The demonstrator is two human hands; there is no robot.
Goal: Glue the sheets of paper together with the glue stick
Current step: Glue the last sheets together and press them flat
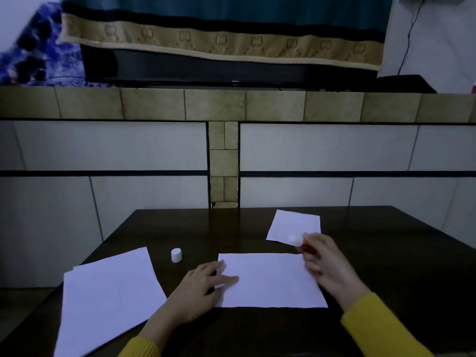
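A white sheet of paper (pixel 273 282) lies flat in the middle of the dark table (pixel 386 266). My left hand (pixel 201 284) presses its left edge with straight fingers. My right hand (pixel 324 264) grips a red glue stick (pixel 298 242) over the sheet's upper right corner, its white tip pointing left and blurred. The stick's white cap (pixel 176 255) stands alone on the table to the left of the sheet. A smaller white sheet (pixel 291 224) lies behind my right hand. A stack of white sheets (pixel 108 297) lies at the left.
A tiled wall and ledge (pixel 231 106) rise just behind the table's far edge. A dark TV under a patterned cloth (pixel 221 39) stands on the ledge. Bare table surface shows at the right and near front.
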